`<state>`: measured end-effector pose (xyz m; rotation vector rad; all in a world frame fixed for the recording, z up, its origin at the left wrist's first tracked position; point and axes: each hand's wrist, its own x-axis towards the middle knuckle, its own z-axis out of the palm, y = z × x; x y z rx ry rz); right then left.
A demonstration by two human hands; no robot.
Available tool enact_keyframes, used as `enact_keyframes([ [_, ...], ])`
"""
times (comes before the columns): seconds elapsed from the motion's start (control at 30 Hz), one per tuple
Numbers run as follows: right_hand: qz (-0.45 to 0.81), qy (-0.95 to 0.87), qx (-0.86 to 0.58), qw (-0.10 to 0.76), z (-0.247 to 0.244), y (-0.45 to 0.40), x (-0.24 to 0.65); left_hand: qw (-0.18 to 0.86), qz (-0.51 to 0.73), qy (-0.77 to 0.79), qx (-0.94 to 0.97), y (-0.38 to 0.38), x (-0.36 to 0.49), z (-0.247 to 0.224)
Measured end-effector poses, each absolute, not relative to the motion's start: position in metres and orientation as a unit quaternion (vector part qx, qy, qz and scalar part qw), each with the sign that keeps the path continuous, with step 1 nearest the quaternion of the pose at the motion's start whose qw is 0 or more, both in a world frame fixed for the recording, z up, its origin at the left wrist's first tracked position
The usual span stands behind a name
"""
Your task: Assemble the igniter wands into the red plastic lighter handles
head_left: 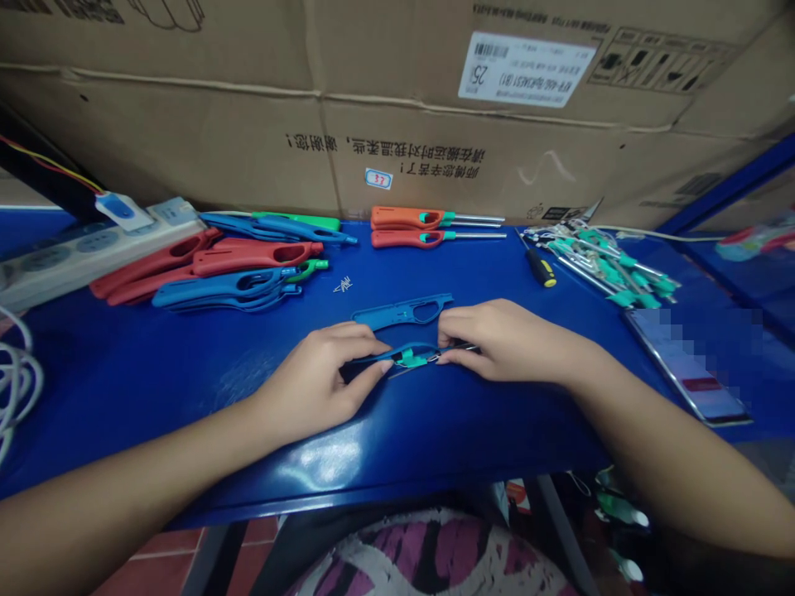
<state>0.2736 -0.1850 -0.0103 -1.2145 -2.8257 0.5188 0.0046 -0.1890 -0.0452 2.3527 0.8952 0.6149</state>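
Near the middle of the blue table, my left hand (332, 372) pinches the left end of a blue lighter shell half (420, 346) with a green inner part (410, 358) in it. My right hand (490, 341) has its fingers closed at the shell's right end, around thin metal and wire pieces. A thin rod lies just below the shell. Behind my hands rests another blue shell half (401, 313), its inner side up. Small screws (343, 285) lie farther back.
Red shells (248, 255) and blue shells (217, 291) are piled at left beside a power strip (93, 248). Orange lighters (407, 238), a screwdriver (542, 266) and green-and-metal inner parts (627, 269) lie toward the back. A phone (689, 364) is at right, before a cardboard box (236, 141).
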Motion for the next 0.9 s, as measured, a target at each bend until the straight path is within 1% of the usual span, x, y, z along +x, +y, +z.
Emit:
enact_keyframes([
  [0.1,0.192,-0.898,-0.395,0.014,-0.006,-0.186,0.275,0.252,0.220,0.328,0.884,-0.188,0.004,-0.047],
  [0.23,0.232,-0.886,-0.402,-0.003,0.000,-0.185,0.280,0.193,0.207,0.309,0.908,-0.189,0.003,-0.048],
  [0.37,0.279,-0.878,-0.389,0.002,0.002,-0.181,0.288,0.146,0.194,0.315,0.917,-0.192,0.001,-0.045],
  [0.5,0.324,-0.860,-0.395,0.010,-0.001,-0.176,0.297,0.133,0.179,0.316,0.922,-0.194,-0.001,-0.044],
  [0.67,0.340,-0.852,-0.398,0.026,-0.003,-0.171,0.301,0.123,0.159,0.315,0.928,-0.192,-0.001,-0.045],
  [0.77,0.311,-0.854,-0.413,0.063,0.001,-0.169,0.304,0.125,0.149,0.314,0.929,-0.192,-0.001,-0.044],
  [0.83,0.247,-0.842,-0.469,0.098,0.004,-0.165,0.311,0.127,0.148,0.314,0.929,-0.192,-0.001,-0.043],
  [0.9,0.158,-0.807,-0.556,0.118,0.006,-0.160,0.324,0.129,0.151,0.312,0.929,-0.193,-0.001,-0.043],
])
